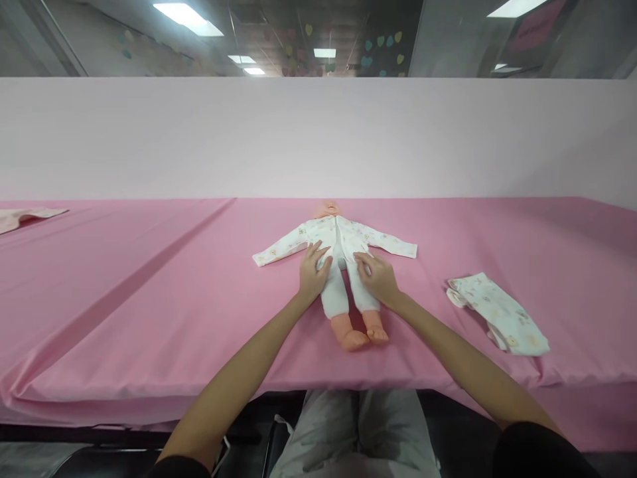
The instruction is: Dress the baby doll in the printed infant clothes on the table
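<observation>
A baby doll (354, 340) lies on its back, its head towards the wall and its bare feet towards me. It wears a white patterned long-sleeved top (321, 229), sleeves spread out to both sides, with a gap down the front. White cloth covers its legs down to the shins. My left hand (313, 269) rests on the top's lower left side, fingers stretched out and thumb apart. On the other side, the thumb and fingers of my right hand (378, 275) are pinched at the lower right edge of the top.
A pink cloth (149, 318) covers the table, with creases at the left. Folded white patterned clothing (497, 315) lies to the right. Another piece of fabric (30, 218) is at the far left. A white wall panel (318, 139) stands behind the table.
</observation>
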### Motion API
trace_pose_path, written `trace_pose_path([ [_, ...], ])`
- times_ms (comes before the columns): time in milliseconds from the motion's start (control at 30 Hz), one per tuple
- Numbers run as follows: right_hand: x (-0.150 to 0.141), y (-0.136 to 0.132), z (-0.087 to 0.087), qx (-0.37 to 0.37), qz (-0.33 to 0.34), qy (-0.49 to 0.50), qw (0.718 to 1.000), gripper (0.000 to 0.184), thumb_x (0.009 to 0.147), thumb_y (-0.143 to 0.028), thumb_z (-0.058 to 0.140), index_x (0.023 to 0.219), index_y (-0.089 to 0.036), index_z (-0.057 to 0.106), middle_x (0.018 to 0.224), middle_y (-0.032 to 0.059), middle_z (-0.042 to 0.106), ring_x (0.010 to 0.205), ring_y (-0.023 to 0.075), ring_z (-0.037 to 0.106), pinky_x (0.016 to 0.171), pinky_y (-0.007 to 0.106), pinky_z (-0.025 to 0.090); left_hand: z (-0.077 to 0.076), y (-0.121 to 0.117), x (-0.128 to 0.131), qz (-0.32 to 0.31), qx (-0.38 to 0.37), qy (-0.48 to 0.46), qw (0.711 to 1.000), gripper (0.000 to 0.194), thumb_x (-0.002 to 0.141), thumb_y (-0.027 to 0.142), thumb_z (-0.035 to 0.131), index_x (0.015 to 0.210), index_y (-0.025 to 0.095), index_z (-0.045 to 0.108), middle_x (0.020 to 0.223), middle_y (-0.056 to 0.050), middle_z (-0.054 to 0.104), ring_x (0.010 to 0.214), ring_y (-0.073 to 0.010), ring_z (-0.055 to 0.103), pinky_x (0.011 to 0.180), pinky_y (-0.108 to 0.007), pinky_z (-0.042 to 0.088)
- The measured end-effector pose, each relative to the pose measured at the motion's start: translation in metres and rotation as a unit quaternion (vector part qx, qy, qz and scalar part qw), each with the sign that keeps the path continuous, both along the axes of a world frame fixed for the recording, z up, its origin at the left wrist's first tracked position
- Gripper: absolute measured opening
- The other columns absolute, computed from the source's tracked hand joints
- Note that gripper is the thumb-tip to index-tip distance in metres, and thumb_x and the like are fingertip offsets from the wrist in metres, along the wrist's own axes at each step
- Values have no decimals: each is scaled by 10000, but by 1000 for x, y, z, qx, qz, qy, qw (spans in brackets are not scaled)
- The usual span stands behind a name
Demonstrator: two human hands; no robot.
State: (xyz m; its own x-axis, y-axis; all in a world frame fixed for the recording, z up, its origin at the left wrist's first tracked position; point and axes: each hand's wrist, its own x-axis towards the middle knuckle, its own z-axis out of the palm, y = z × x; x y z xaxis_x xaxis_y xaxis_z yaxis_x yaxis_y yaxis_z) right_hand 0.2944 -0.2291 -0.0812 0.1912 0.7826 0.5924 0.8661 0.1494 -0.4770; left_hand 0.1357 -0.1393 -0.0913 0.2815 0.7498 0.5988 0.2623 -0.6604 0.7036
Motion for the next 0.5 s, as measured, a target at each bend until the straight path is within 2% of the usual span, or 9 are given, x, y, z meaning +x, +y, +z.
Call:
trace_pose_path([
  [67, 1, -2, 0, -10, -13, 4, 1000, 279, 853, -262, 440, 1028, -254, 658, 916, 37, 706, 845, 215, 636, 811, 336, 472, 3, -4, -1, -20, 30, 9, 999, 265, 855, 339, 481, 992, 216, 672, 1282, -57, 570, 1311, -214, 407, 1124, -453, 297],
  [133, 3, -2, -2, -8, -17, 30, 999, 235, 825, -272, 488, 969, -255, 673, 795, 31, 705, 716, 201, 632, 717, 308, 470, 5, -7, -2, -49, 57, 21, 997, 265, 864, 337, 455, 931, 222, 685, 1188, -43, 636, 1266, -208, 466, 1120, -458, 307],
  [200, 5, -2, -5, 17, -7, 60, 998, 207, 807, -273, 514, 931, -251, 679, 742, 29, 695, 686, 196, 625, 686, 296, 460, 7, -10, -2, -84, 84, 40, 992, 275, 871, 324, 435, 883, 222, 690, 1040, -32, 699, 1194, -201, 537, 1123, -453, 309],
  [300, 7, 1, -5, 27, 9, 73, 997, 201, 812, -277, 509, 922, -249, 675, 772, 34, 693, 720, 202, 628, 706, 302, 462, 9, -11, -2, -120, 109, 74, 984, 286, 871, 305, 421, 828, 229, 693, 888, -20, 724, 1109, -189, 596, 1124, -435, 314],
  [367, 11, 2, 2, 7, 2, 43, 999, 240, 831, -273, 475, 983, -240, 658, 897, 49, 694, 802, 210, 630, 772, 322, 467, 10, -10, -2, -120, 119, 86, 982, 286, 868, 303, 423, 803, 230, 692, 876, -24, 723, 1073, -182, 612, 1111, -427, 331],
  [433, 20, -1, 14, -34, -15, -3, 999, 301, 840, -265, 449, 1085, -223, 619, 1122, 71, 639, 1015, 232, 588, 894, 356, 442, 9, -9, -2, -116, 126, 91, 981, 281, 865, 305, 431, 789, 227, 690, 868, -28, 721, 1045, -177, 619, 1092, -424, 349],
  [500, 37, -11, 27, -110, -46, -44, 992, 379, 827, -288, 475, 1186, -205, 563, 1336, 98, 492, 1260, 273, 413, 1022, 423, 353, 9, -8, -2, -114, 130, 96, 980, 279, 864, 309, 435, 778, 225, 686, 859, -29, 719, 1023, -174, 621, 1078, -421, 358],
])
